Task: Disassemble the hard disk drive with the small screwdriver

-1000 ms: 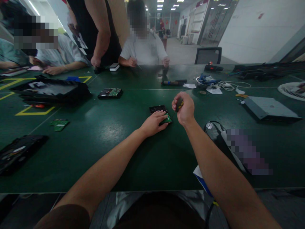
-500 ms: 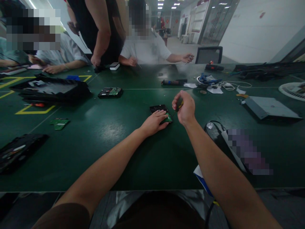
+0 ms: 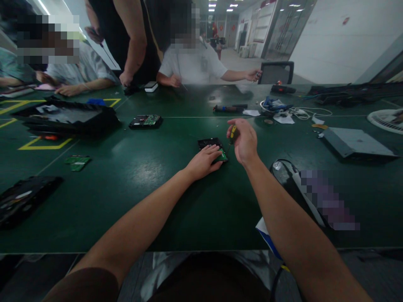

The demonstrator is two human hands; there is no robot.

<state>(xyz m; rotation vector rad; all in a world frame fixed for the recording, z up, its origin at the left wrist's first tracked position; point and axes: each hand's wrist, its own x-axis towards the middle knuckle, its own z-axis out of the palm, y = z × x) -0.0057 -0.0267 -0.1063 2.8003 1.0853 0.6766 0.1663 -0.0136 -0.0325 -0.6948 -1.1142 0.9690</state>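
Observation:
A black hard drive with a green circuit board [image 3: 223,157] lies on the green table in front of me. My left hand [image 3: 204,162] holds it against the tabletop, fingers across its top and thumb at the near edge, hiding part of it. Just right of the drive, my right hand [image 3: 244,140] is closed around a screwdriver [image 3: 233,133] with a yellow and black handle. Its thin shaft points down beside the drive's right end; I cannot tell whether the tip touches anything.
Another hard drive [image 3: 145,121] lies farther left, and a loose green circuit board [image 3: 78,162] sits near a black device [image 3: 28,199]. Black casings [image 3: 67,117] are stacked at the left. A grey metal box [image 3: 359,141] and cables [image 3: 302,112] occupy the right. Several people work across the table.
My right hand has turned a little around the screwdriver, so more of the yellow handle shows. My left hand and the hard drive stay put.

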